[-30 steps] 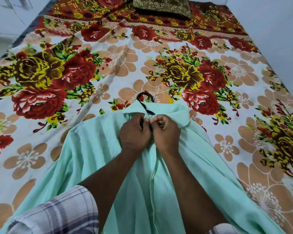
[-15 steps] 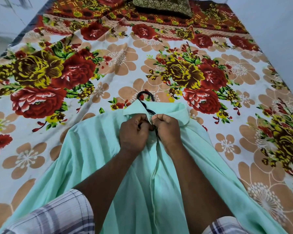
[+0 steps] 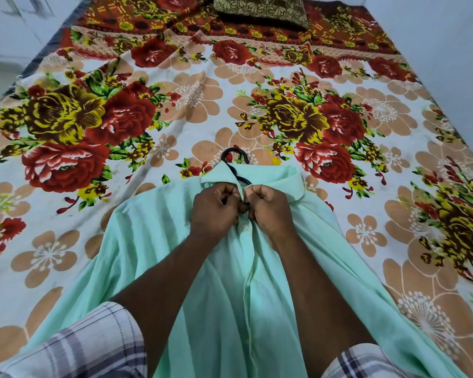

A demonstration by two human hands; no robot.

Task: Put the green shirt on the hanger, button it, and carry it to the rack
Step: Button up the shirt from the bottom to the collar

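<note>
The green shirt (image 3: pixel 175 268) lies flat on the bed (image 3: pixel 66 241), collar far from the person, with the hanger (image 3: pixel 234 155) hook poking out. The left hand (image 3: pixel 215 211) and right hand (image 3: pixel 269 210) each pinch a shirt edge under the collar. The buttons run down toward the person.

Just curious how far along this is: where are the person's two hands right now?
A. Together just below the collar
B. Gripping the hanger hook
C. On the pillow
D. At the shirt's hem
A: the left hand and right hand pinch the green shirt front just below its collar.
</note>
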